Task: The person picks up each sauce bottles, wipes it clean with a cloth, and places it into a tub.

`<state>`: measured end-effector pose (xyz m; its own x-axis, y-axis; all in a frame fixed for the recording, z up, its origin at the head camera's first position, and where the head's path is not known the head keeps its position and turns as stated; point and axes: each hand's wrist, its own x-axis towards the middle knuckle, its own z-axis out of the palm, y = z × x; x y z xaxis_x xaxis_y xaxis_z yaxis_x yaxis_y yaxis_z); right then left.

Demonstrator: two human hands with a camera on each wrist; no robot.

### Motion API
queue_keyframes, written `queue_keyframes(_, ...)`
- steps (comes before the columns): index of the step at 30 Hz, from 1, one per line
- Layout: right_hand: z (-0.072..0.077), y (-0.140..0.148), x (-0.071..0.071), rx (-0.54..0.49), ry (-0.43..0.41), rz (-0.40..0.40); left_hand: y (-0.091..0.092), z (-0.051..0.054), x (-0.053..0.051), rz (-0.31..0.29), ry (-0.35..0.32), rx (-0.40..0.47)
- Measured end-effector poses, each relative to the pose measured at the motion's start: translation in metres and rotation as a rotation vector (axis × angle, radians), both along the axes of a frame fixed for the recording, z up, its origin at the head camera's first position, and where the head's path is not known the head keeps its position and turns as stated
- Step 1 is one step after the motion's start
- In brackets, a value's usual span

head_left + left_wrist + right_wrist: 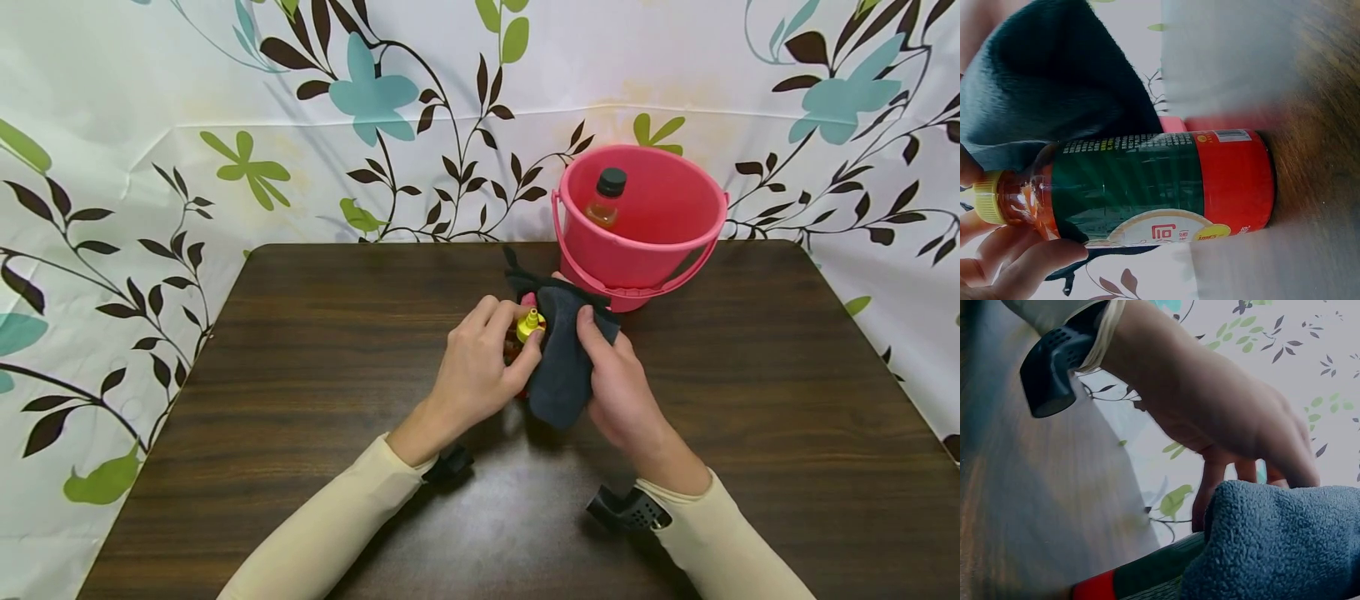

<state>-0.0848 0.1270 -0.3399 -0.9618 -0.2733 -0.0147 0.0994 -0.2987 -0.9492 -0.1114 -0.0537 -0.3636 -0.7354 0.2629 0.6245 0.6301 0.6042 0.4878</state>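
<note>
My left hand [487, 350] pinches a sauce bottle [1129, 181] at its yellow cap [531, 323] and neck. In the left wrist view, the bottle has a dark green and red label. Its base is close to the tabletop; I cannot tell whether it touches. My right hand [618, 383] holds a dark blue-grey cloth [558, 358], thumb on top, against the bottle's side. From the right wrist, the cloth [1285, 544] covers much of the bottle, and my left hand [1222, 419] shows beyond it.
Behind my right hand, a pink bucket [637, 267] stands at the table's back edge. Inside it is a bottle with a black cap [611, 182]. The dark wooden table [330, 350] meets a leaf-patterned sheet [247, 83] at the back.
</note>
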Motion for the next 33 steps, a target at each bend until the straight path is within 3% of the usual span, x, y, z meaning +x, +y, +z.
queue_keyframes(12,0.03,0.004,0.009,-0.032,0.07,-0.057,-0.001,0.001,-0.001,-0.008,0.009,-0.014)
queue_keyframes(18,0.041,0.007,0.01,0.016,0.142,-0.048,-0.002,0.002,-0.001,-0.015,0.011,-0.025)
queue_keyframes(33,0.03,0.015,0.007,0.092,0.118,-0.043,-0.001,0.0,-0.001,-0.012,0.006,-0.014)
